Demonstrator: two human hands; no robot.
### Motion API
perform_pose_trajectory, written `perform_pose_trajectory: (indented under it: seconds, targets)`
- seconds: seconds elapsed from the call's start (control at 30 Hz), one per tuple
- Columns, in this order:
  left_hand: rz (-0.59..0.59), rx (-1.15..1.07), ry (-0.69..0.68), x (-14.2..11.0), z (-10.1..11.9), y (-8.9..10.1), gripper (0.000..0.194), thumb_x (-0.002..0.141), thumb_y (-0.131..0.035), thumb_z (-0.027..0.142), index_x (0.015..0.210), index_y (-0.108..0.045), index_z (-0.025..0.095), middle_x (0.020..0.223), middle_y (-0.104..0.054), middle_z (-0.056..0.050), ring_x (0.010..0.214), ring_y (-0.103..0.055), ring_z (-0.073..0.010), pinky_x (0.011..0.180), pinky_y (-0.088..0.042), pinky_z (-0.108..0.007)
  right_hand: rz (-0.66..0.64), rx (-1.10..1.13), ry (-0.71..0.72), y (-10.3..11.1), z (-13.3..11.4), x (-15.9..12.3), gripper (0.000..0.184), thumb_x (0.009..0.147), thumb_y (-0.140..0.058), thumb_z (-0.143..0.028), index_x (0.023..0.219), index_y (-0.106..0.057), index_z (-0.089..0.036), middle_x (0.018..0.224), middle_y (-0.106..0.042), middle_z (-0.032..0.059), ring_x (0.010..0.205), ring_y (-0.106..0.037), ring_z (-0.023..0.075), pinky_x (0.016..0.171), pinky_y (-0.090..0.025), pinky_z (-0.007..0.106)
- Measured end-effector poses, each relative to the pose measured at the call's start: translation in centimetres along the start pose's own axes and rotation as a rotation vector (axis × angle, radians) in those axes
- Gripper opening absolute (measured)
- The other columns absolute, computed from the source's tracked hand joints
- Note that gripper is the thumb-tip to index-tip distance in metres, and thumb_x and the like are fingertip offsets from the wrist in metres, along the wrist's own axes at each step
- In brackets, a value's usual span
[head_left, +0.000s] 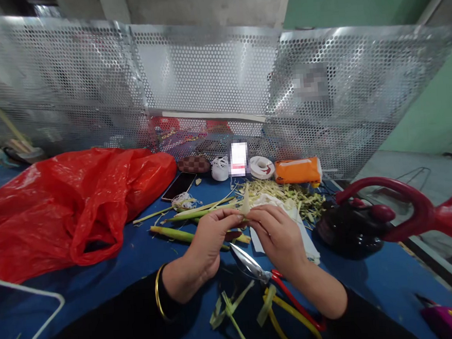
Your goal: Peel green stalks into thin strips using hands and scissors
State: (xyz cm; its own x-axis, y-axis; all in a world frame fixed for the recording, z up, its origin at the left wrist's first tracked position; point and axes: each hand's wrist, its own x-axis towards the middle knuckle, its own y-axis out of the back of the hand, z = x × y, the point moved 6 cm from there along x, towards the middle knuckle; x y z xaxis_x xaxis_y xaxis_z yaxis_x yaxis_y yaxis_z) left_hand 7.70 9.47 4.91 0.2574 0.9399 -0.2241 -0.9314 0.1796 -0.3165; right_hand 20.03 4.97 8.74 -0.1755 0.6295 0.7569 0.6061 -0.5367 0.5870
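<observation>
My left hand [207, 238] and my right hand [279, 233] meet above the middle of the table, fingertips pinched together. Between them a pale, pointed leaf strip [245, 203] sticks upward, its lower end hidden by the fingers. Several green and yellowish stalks [178, 234] lie behind and under my left hand. Below my hands rests a pair of scissors [251, 263] with silver blades and a red handle. A yellow handle [277, 321] lies beside it, partly under the red one. Cut leaf pieces [228, 309] are scattered nearby. White paper [306, 241] lies beneath my right hand.
A red plastic bag [96, 199] covers the left side. Along the back are a dark phone [179, 186], a checkered case [193, 164], a lit screen [238, 158], a tape roll [262, 167] and an orange pack [298, 170]. Shredded plant bits [305, 197] and a black kettle [350, 233] stand right.
</observation>
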Motion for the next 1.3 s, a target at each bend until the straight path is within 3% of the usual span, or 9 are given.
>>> perform_pose_trajectory:
  seconds: [0.27,0.5,0.67,0.87,1.1,1.3]
  targets:
    - [-0.043,0.080,-0.045,0.6,0.3,0.2,0.015,0.065,-0.076,0.026,0.068,-0.066,0.016,0.072,-0.065,-0.002,0.070,-0.059,-0.0132,0.065,-0.046,-0.025,-0.059,0.051,0.040,0.0,-0.3,0.5,0.015,0.091,-0.052,-0.015,0.087,-0.066,-0.021,0.085,-0.070,0.0064,0.085,-0.063,0.0210,0.079,-0.049,0.035]
    - [0.060,0.034,-0.198,0.2,0.2,0.2,0.014,0.062,-0.076,0.024,0.064,-0.066,0.015,0.064,-0.062,0.001,0.061,-0.053,-0.0097,0.063,-0.043,-0.022,-0.040,0.226,-0.182,-0.1,0.4,0.1,0.015,0.089,-0.053,-0.015,0.080,-0.062,-0.023,0.087,-0.065,0.0047,0.084,-0.062,0.0193,0.075,-0.048,0.032]
    - [0.063,0.107,-0.272,0.0,0.5,0.2,0.011,0.062,-0.076,0.022,0.065,-0.067,0.015,0.064,-0.063,0.001,0.064,-0.054,-0.0111,0.065,-0.043,-0.023,-0.062,0.249,-0.292,-0.2,0.8,0.0,0.011,0.086,-0.055,-0.015,0.077,-0.057,-0.022,0.076,-0.063,0.0017,0.073,-0.059,0.0177,0.066,-0.045,0.029]
    - [0.033,0.138,-0.288,0.0,0.6,0.0,0.012,0.063,-0.076,0.023,0.066,-0.067,0.016,0.065,-0.064,0.001,0.064,-0.055,-0.0114,0.066,-0.043,-0.023,-0.024,0.314,-0.408,-0.1,1.4,0.0,0.006,0.081,-0.058,-0.017,0.076,-0.057,-0.021,0.071,-0.063,0.0008,0.070,-0.059,0.0175,0.067,-0.047,0.029]
    - [0.003,0.146,-0.261,0.2,0.9,-0.1,0.013,0.060,-0.076,0.022,0.066,-0.067,0.015,0.065,-0.065,0.000,0.065,-0.058,-0.0126,0.068,-0.045,-0.024,-0.026,0.372,-0.379,-0.2,1.7,0.2,0.009,0.082,-0.058,-0.014,0.075,-0.058,-0.020,0.070,-0.061,-0.0004,0.067,-0.057,0.0153,0.065,-0.046,0.027]
    - [0.029,-0.009,-0.067,0.4,0.1,0.3,0.016,0.060,-0.078,0.021,0.068,-0.066,0.015,0.062,-0.064,0.001,0.059,-0.058,-0.0095,0.064,-0.045,-0.022,-0.037,0.276,-0.196,-0.2,1.1,0.3,0.009,0.088,-0.056,-0.016,0.085,-0.062,-0.022,0.083,-0.065,0.0030,0.079,-0.061,0.0183,0.072,-0.048,0.031]
